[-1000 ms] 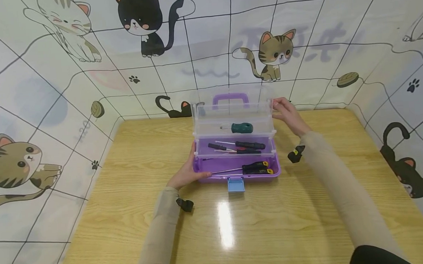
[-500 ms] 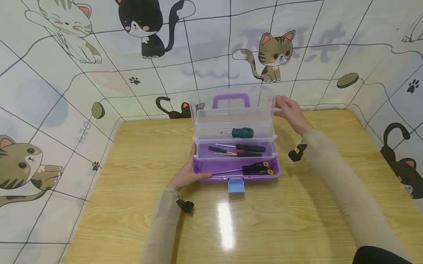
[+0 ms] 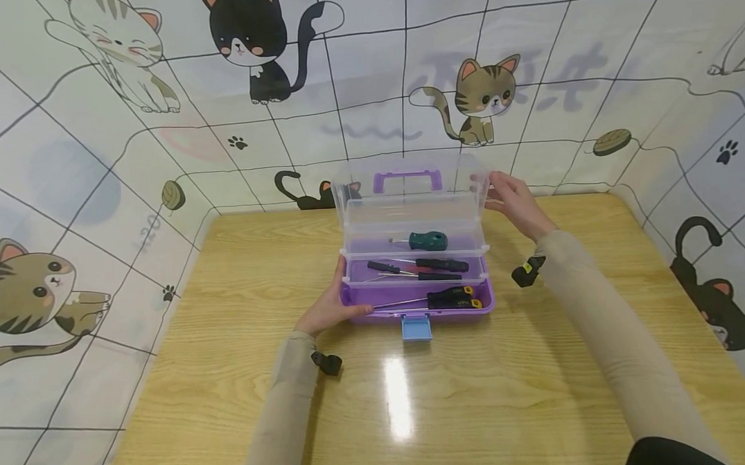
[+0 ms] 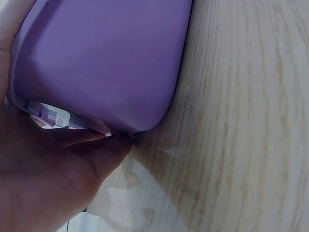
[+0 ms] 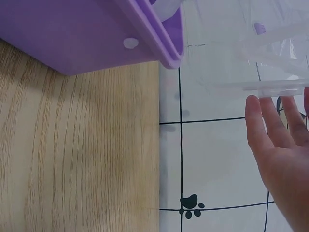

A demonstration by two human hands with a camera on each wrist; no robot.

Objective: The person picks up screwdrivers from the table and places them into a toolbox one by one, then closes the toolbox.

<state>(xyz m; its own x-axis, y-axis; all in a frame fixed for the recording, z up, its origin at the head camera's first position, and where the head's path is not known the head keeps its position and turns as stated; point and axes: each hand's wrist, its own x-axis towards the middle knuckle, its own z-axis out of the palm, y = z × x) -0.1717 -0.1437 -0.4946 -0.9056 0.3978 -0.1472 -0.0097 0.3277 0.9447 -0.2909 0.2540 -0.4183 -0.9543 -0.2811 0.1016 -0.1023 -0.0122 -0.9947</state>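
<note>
A purple toolbox [image 3: 359,317] with a clear lid [image 3: 463,167] and stepped clear trays stands raised open. My left hand [image 3: 323,309] grips its front left corner, thumb over the front rim; the left wrist view shows that hand [image 4: 53,169] along the purple wall. At the lid's right edge my right hand [image 3: 521,205] holds on with its fingertips, as the right wrist view also shows [image 5: 285,150]. A green screwdriver [image 3: 428,241] lies in the upper tray. Below it are several black screwdrivers [image 3: 442,265]. Yellow-tipped black screwdrivers [image 3: 453,297] lie in the base.
A light-blue latch [image 3: 416,328] hangs at the toolbox's front. The wooden table [image 3: 479,394] meets a cat-printed wall covering [image 3: 367,101] close behind the toolbox. A purple handle [image 3: 407,177] sits on the lid.
The lid has tilted forward and the trays have sunk lower toward the base, with my right hand moving along at the lid's edge. My left hand has stayed in place.
</note>
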